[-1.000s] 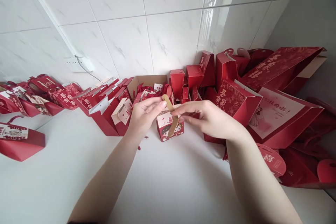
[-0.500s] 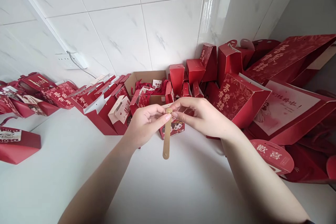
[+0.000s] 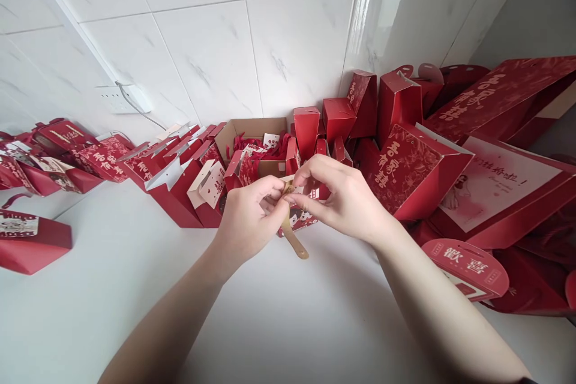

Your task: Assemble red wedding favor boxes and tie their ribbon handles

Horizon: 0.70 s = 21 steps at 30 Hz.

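Between both hands, in the middle of the view, is a tan handle strap (image 3: 294,243) with a hole at its lower end. My left hand (image 3: 252,213) pinches the upper end of the strap between thumb and fingers. Curled over that same end, my right hand (image 3: 342,201) has its thumb and fingertips closed on it. The fingertips hide the fastening detail there. Directly behind the hands stands a small red gift box (image 3: 310,220) with cartoon figures printed on it, partly covered by the fingers.
A cardboard box (image 3: 231,132) holding red ribbons and tags stands against the tiled wall. Red gift boxes line the left side (image 3: 173,192) and crowd the right (image 3: 407,168). A single red box (image 3: 49,246) sits at far left. A wall socket (image 3: 123,99) has a cable.
The strap hung straight down before; now it bends and its lower end swings to the right. My right fingers have curled over its top end. The view has shifted slightly.
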Tool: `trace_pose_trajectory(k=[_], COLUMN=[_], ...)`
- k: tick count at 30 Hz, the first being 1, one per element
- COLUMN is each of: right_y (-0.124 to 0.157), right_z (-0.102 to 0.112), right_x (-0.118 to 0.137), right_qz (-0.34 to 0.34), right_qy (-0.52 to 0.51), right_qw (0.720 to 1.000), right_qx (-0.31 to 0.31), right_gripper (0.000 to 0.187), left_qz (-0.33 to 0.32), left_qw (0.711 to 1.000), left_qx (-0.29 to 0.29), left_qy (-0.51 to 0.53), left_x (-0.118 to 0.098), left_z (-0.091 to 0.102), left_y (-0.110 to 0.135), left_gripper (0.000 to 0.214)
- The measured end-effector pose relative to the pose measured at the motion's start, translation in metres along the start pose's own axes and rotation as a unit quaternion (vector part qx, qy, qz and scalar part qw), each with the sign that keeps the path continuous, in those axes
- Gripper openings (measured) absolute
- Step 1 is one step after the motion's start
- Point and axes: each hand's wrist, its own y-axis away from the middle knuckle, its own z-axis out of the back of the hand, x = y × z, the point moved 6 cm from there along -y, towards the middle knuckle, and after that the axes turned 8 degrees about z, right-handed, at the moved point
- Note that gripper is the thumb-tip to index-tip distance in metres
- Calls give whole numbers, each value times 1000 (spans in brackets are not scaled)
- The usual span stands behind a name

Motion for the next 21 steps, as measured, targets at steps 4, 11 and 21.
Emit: trace_pose_trajectory(k=[4, 11, 21], right_y=[0, 0, 0], right_z=[-1, 1, -4], right_x=[-2, -1, 2], right_qz=[4, -3, -2], right_qy=[7, 14, 3], right_qw=[1000, 1000, 999], right_qx=[-1, -8, -33], right_gripper=[13, 6, 5], left_qz=[-37, -90, -177], left_qw=[998, 985, 949], left_qx=[-26, -78, -159], left_qy=[-47, -122, -208], left_x=[-2, -5, -10], left_z=[2, 1, -2], left_y=[3, 7, 14], left_gripper=[10, 5, 8])
